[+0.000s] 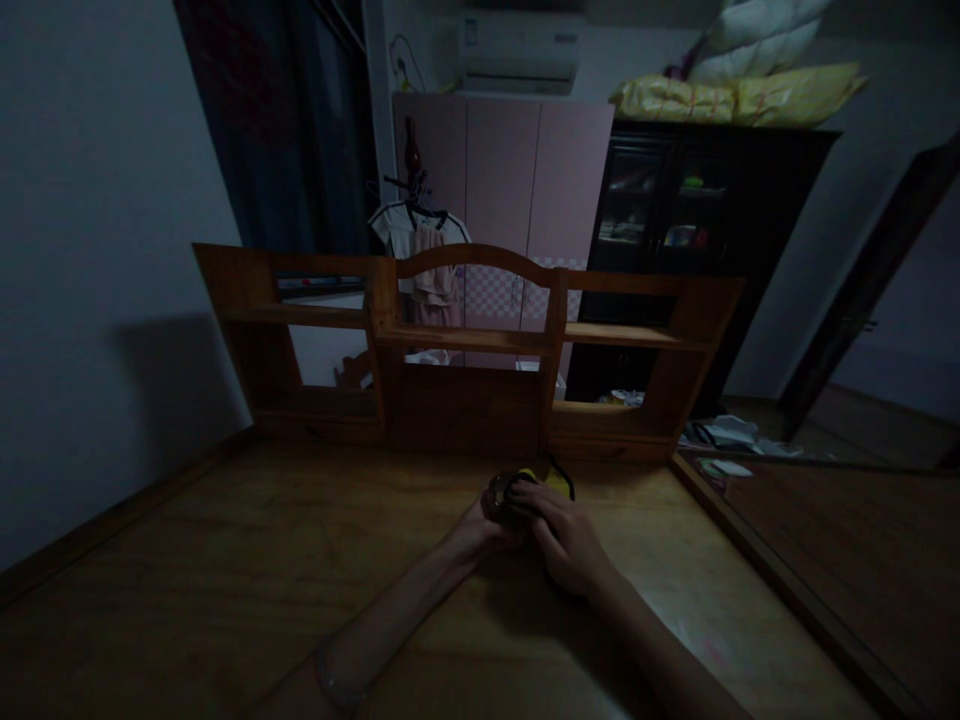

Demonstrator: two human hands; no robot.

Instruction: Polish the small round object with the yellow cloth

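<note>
Both hands meet over the wooden board at the middle of the head view. My left hand (489,530) is closed around a small, dark, rounded object (497,494) with a brownish shine; its kind cannot be made out in the dim light. From the right, my right hand (566,535) lies over the same object, its fingers bent and pressed against a black, curved edge. A yellow piece with a black border (559,482) shows just behind the right hand's knuckles. The fingers hide much of what is held.
A wooden shelf unit (465,342) with open compartments stands at the board's far end. A white wall (112,250) borders the left. Beyond are a pink wardrobe (500,170), a dark cabinet (712,210) and hanging clothes (431,255). A raised wooden edge (757,560) runs along the right.
</note>
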